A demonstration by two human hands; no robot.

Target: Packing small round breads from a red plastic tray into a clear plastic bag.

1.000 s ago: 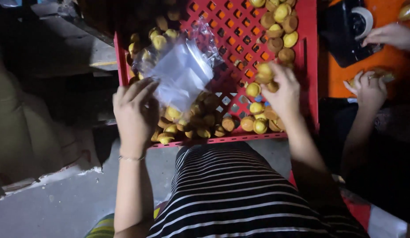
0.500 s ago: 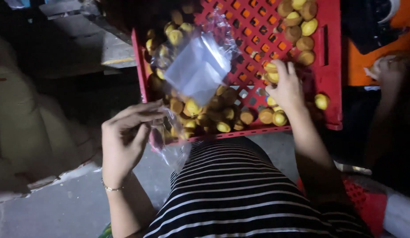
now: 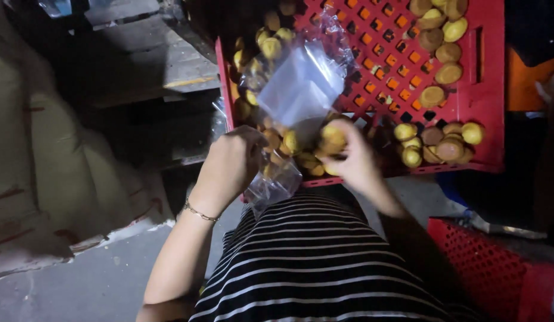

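Fingers of my left hand (image 3: 232,164) pinch a clear plastic bag (image 3: 275,179); my right hand (image 3: 348,156) grips small yellow cakes (image 3: 331,137) over the red crate (image 3: 485,89).

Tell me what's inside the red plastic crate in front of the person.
The red crate holds many small round yellow-brown cakes, in clusters over its perforated floor, plus a clear plastic bag lying on them. Both hands and the bag cover some cakes near the front.

Crate (image 3: 485,101) ahead of lap, holding small round cakes (image 3: 435,146). Plastic bag (image 3: 277,179) at its near-left edge; stacked sacks (image 3: 32,179) far left; second crate (image 3: 491,262) near right.
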